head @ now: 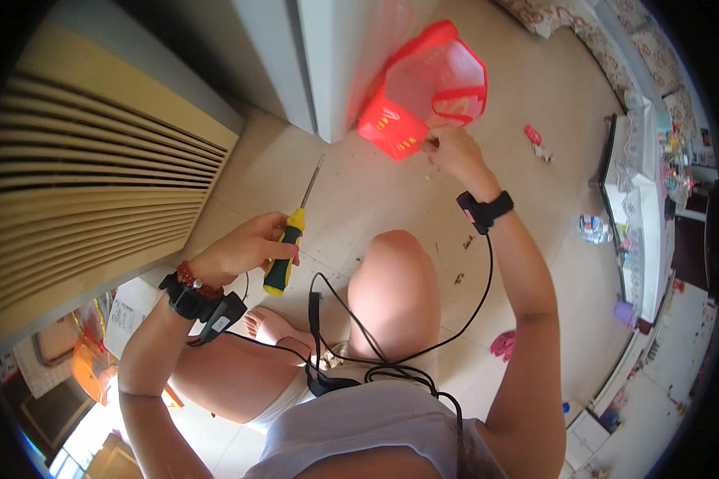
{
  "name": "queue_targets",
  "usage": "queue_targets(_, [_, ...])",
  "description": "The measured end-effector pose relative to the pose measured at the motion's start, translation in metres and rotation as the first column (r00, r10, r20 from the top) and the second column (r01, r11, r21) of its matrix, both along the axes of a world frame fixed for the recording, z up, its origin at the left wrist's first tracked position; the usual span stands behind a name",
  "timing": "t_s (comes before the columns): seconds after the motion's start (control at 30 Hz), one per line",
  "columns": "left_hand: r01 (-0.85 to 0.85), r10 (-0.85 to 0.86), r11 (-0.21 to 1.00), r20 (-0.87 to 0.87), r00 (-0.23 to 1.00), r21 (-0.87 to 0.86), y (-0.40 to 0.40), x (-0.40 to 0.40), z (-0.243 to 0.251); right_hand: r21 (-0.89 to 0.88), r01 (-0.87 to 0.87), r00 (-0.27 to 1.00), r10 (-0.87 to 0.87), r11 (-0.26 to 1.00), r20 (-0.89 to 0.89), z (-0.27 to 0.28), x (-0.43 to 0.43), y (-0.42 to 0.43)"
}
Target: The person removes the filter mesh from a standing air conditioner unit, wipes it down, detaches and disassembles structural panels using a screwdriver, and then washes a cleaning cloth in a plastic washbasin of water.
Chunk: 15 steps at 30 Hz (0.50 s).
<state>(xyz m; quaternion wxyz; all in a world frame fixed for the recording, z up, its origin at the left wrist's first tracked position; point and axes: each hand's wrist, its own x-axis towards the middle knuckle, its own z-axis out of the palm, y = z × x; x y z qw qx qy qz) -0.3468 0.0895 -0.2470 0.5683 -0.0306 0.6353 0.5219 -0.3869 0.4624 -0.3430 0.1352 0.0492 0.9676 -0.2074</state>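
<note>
My left hand point(254, 248) is closed around the green and yellow handle of a screwdriver point(283, 248), whose metal shaft points up and away over the tiled floor. My right hand point(455, 149) is at the near edge of a red plastic bag point(389, 133), which bears yellow and white print. The bag is tilted with its wide mouth towards the upper right. The fingers of my right hand are bent close to the bag; whether they pinch it is hard to tell. Each wrist wears a black strapped device with a cable.
A beige louvred panel point(108, 173) rises at the left, beside a pale upright panel edge point(329, 78). A plastic bottle point(594, 229), a red wrapper point(532, 133) and pink cloth point(503, 345) lie on the floor. A table with a lace cover point(638, 209) stands right. Black cables point(395, 363) cross my lap.
</note>
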Motion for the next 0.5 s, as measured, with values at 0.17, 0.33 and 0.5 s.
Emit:
queue_targets(0.17, [-0.017,0.007,0.997,-0.129,0.992,-0.076,0.050,0.008,-0.078,-0.146,0.188,0.979,-0.198,0.971,-0.056,-0.199,0.042,0.091])
queue_targets(0.33, [-0.071,0.055,0.996,-0.233,0.971,-0.060,0.044,0.027,-0.085,-0.103,0.299,0.932,-0.314,0.949,-0.184,-0.271,0.054,0.070])
queue_targets(0.5, [-0.132,0.085,0.985,-0.351,0.932,-0.112,0.029,0.032,-0.073,-0.110,0.301,0.916,-0.319,0.947,-0.244,-0.299,0.057,0.073])
